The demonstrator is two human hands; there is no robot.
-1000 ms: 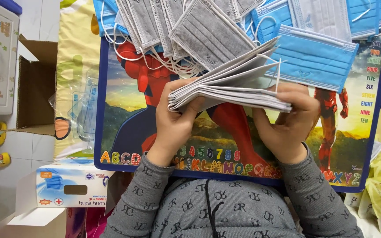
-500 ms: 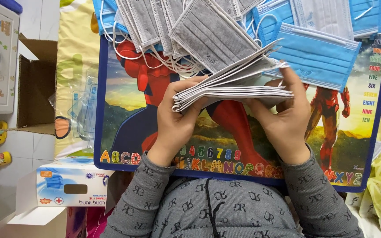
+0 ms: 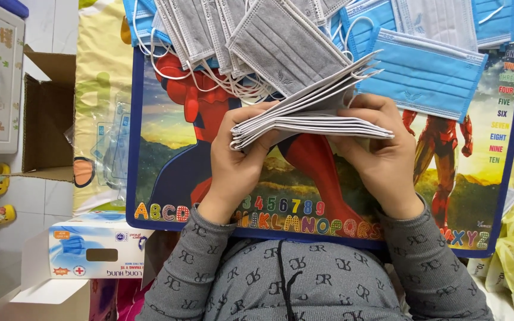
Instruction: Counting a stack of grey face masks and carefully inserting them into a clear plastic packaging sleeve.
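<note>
Head view, looking down onto a small colourful surface (image 3: pixel 162 178) printed with cartoon heroes, an alphabet row and digits along its near edge.

Both hands are raised over the middle of the surface and share one stack of face masks (image 3: pixel 313 116), held edge-on to the camera. The left hand (image 3: pixel 239 163) clasps the stack's left end: fingers curled around it from below, thumb side on top, closed on the masks. The right hand (image 3: pixel 382 157) grips the right end, fingers wrapped over the top edge and closed on the same stack. The stack fans open toward the upper right, where the layers separate; the lower layers lie flat and tight together. Mask colour in the stack reads grey-white; ear loops show at the fanned end.

Behind the hands, at the far edge of the surface, loose masks lie spread: a grey pile (image 3: pixel 281 41) overlapping one another on the left and centre, and blue masks (image 3: pixel 423 71) on the right, one lying just beyond the fanned stack.

Left of the surface: an open cardboard box (image 3: pixel 46 119) on the tiled floor (image 3: pixel 25 196), and nearer, a white-and-blue mask carton (image 3: pixel 93 252). Grey patterned sleeves (image 3: pixel 191 267) cover both forearms.
</note>
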